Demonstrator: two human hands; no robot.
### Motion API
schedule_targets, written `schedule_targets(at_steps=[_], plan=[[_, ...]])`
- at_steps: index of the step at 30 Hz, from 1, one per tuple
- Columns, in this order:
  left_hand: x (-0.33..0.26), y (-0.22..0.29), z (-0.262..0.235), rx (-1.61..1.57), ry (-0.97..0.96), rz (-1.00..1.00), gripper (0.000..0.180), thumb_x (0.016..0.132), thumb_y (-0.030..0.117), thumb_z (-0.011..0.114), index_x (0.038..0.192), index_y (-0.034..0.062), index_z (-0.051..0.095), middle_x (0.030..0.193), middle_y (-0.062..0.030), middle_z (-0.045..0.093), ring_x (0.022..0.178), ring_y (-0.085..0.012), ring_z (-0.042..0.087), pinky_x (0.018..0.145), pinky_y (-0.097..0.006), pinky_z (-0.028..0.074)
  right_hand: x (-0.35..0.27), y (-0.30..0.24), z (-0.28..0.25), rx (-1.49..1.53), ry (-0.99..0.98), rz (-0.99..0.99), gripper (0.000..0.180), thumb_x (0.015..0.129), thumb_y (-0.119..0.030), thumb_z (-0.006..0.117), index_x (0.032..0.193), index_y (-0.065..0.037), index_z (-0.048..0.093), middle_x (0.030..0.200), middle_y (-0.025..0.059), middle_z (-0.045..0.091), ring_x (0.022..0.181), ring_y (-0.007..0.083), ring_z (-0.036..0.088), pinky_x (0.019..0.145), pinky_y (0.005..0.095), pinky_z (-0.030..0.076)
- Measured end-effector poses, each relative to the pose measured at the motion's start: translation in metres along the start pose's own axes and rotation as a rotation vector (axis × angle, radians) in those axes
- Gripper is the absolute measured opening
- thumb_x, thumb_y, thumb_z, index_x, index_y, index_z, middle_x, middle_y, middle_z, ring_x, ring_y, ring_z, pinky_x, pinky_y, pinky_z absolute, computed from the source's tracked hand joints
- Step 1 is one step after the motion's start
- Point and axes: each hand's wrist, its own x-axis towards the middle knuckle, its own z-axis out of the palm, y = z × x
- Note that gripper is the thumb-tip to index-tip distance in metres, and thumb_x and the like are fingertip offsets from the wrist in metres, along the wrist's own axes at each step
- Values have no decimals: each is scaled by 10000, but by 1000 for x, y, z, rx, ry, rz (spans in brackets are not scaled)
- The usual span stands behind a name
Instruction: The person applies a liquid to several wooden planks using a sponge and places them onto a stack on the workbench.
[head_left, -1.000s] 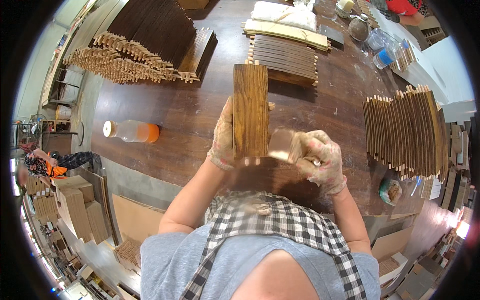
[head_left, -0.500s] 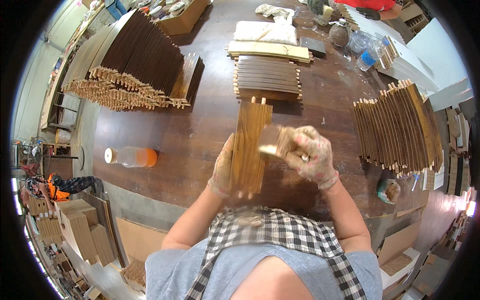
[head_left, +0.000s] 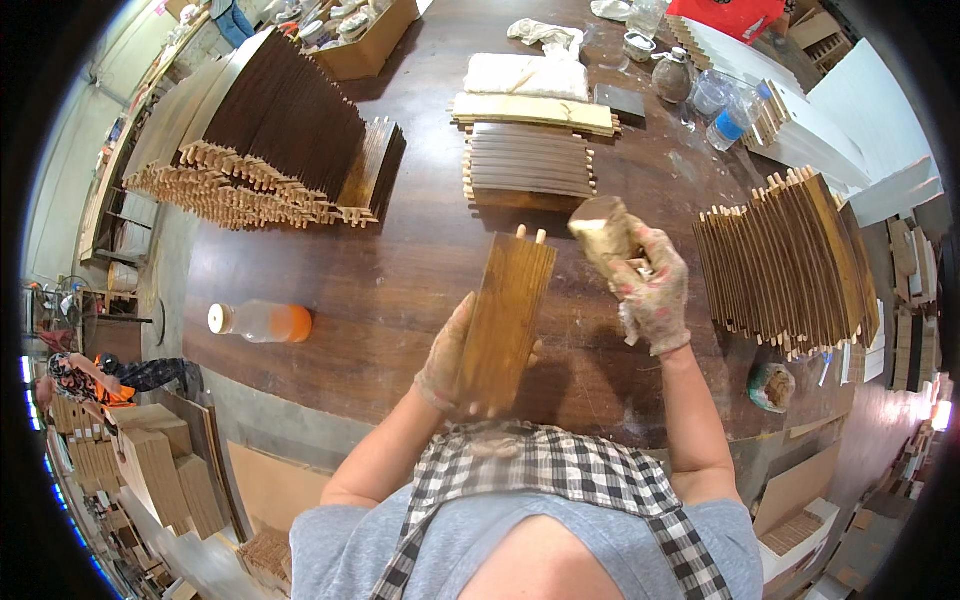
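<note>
My left hand, in a thin stained glove, grips a brown wooden board by its left edge, with fingertips showing at the right edge. Pale dowel pegs stick out of the board's far end, and it is tilted slightly to the right. In my right hand, also gloved, is a folded brown and tan pad, perhaps sandpaper. That pad is raised to the right of the board, apart from it. Beyond the board lies a row of similar doweled boards.
Large stacks of doweled boards stand at the left and right. A bottle of orange liquid lies on the table at left. Water bottles and white panels are far right; a small green-edged tub sits near right.
My right hand has lifted the pad off the board, away to the right and farther out. The board has tilted and come slightly nearer. The co-worker's gloved hands have left the far right.
</note>
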Motion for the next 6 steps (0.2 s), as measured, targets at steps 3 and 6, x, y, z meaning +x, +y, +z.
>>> schedule_targets(at_steps=[3, 6], plan=[[0, -6, 4, 167, 141, 75, 729, 969, 586, 505, 1439, 32, 444, 1313, -162, 589, 1138, -325, 620, 954, -478, 543, -3, -26, -8, 203, -79, 83, 487, 796, -143, 802, 1235, 0, 644, 1001, 44, 637, 834, 105, 624, 705, 229, 549], [2, -15, -10, 420, 260, 204, 711, 1000, 621, 392, 1417, 53, 488, 1279, -137, 621, 1054, -283, 654, 942, -400, 549, -2, -45, -4, -49, -308, -119, 581, 822, -166, 786, 1357, -58, 588, 1132, 77, 621, 940, 144, 622, 786, 275, 553]])
